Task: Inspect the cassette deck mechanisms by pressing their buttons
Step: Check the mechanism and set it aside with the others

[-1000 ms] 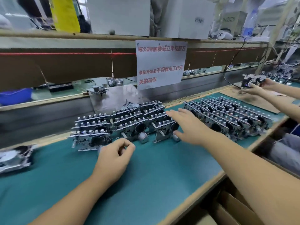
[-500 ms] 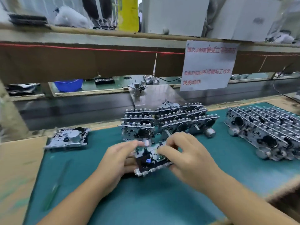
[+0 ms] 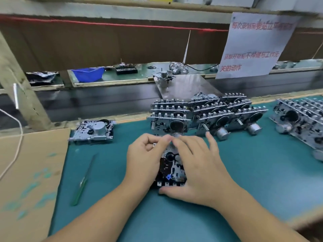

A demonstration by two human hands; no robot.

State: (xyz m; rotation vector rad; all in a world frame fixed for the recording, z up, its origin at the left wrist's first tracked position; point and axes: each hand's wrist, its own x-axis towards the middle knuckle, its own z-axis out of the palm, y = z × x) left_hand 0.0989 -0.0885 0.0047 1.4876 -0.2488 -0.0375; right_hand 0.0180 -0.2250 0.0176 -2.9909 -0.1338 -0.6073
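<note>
**Deck in hand, buttons next**

Here, one deck (image 3: 172,170) lies on the green mat (image 3: 244,180) at centre, clamped between both hands. The stack (image 3: 201,114) of uninspected decks sits at 12 o'clock just beyond the fingers; a lone deck (image 3: 93,131) lies at 10 o'clock, a second batch (image 3: 300,123) at 2 o'clock.

Handling, by judgement: stiff metal-and-plastic frame, light enough for one hand, with exposed levers and a small motor likely to snag or bend. Best held by the frame edges, keeping fingers off the flywheel and board.

Left hand (image 3: 145,159): fingers curled, pinching the far left corner, palm along the left edge. Right hand (image 3: 197,168): draped over the right side, thumb hooked under the near edge by the button row, little finger raised. Forearms converge from 6 o'clock.
</note>
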